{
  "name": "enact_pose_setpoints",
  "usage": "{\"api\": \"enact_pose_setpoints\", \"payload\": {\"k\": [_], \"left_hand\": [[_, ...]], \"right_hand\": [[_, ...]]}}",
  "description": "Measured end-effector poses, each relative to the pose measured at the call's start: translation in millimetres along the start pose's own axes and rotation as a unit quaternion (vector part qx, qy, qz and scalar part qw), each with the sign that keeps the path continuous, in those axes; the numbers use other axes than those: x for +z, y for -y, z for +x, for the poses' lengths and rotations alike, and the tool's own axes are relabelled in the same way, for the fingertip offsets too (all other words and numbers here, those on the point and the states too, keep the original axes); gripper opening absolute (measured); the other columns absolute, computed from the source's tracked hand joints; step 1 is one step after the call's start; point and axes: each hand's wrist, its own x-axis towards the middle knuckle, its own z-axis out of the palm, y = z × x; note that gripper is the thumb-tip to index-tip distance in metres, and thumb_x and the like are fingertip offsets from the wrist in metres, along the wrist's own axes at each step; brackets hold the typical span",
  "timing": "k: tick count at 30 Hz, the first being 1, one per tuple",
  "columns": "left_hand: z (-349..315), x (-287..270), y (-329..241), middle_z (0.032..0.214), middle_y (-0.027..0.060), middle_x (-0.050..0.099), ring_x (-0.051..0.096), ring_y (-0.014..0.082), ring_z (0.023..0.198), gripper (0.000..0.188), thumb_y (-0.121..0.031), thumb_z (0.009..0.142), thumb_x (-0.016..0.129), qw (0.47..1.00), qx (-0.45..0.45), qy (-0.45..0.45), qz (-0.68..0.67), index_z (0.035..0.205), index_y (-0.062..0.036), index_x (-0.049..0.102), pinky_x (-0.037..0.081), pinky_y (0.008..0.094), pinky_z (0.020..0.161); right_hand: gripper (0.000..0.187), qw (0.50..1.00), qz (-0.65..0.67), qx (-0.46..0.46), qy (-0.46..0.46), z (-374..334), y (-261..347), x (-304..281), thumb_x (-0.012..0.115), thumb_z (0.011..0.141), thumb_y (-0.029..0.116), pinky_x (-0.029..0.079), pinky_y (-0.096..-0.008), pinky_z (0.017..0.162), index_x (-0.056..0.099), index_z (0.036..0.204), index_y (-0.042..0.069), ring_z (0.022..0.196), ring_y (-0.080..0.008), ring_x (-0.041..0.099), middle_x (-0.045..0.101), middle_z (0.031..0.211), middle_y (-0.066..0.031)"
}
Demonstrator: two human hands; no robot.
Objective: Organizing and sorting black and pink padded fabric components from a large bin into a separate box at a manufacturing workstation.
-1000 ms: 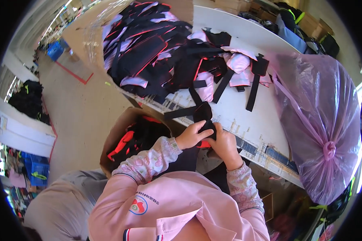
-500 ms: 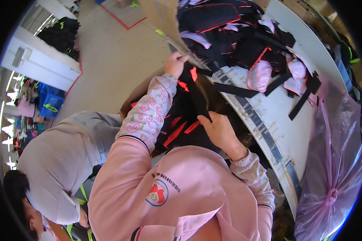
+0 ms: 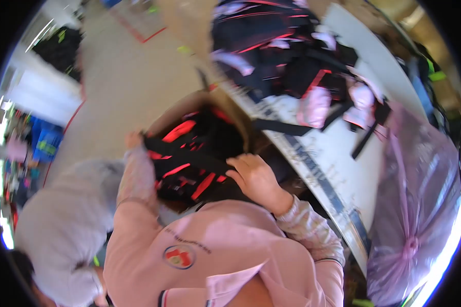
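Note:
A black strap (image 3: 192, 157) stretches between my hands, over an open carton (image 3: 175, 106) in front of me. At its left end my left hand (image 3: 134, 140), smeared by motion, is closed on it. My right hand (image 3: 258, 179) pinches the other end between thumb and fingers. Below the strap, the carton holds a jumble of black pieces with red parts (image 3: 202, 185), partly hidden by the strap. What is fixed to the strap's left end is too blurred to tell.
On the white worktable (image 3: 338, 169) at right lies a heap of black, red-edged pieces (image 3: 264, 33) with pink pouches (image 3: 315, 106). A tied purple plastic bag (image 3: 415, 204) hangs by its edge. A person in grey (image 3: 69, 210) bends close at my left. Blue crates (image 3: 47, 138) stand beyond.
My left hand has swung left and nearer, bringing the strap from over the table's corner to across the carton. My right hand has shifted slightly left and nearer. The whole view has moved too.

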Motion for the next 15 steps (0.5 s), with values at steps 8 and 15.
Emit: {"api": "enact_pose_setpoints", "payload": {"k": [8, 15], "left_hand": [[-68.1, -16.4, -86.4, 0.104, 0.0156, 0.059, 0.058, 0.0306, 0.095, 0.029, -0.013, 0.079, 0.065, 0.996, -0.071, -0.042, -0.026, 0.105, -0.0035, 0.056, 0.047, 0.0405, 0.084], [-76.6, -116.4, -367.6, 0.088, 0.0042, 0.060, 0.059, 0.0109, 0.079, 0.011, -0.004, 0.084, 0.060, 0.793, 0.361, 0.252, -0.422, 0.095, -0.0025, 0.059, 0.047, 0.0247, 0.070]], "right_hand": [[0.053, 0.879, -0.254, 0.322, -0.242, -101.6, -286.3, -175.6, 0.072, 0.073, 0.019, 0.042, -0.0404, 0.089, 0.050, 0.118, 0.001, 0.101, -0.0357, 0.053, 0.056, 0.109, -0.0203], [0.081, 0.781, -0.276, 0.443, -0.344, -102.7, -381.2, -266.8, 0.071, 0.071, 0.044, 0.032, -0.0481, 0.101, 0.035, 0.135, 0.011, 0.122, -0.0454, 0.036, 0.034, 0.133, -0.0312]]}}
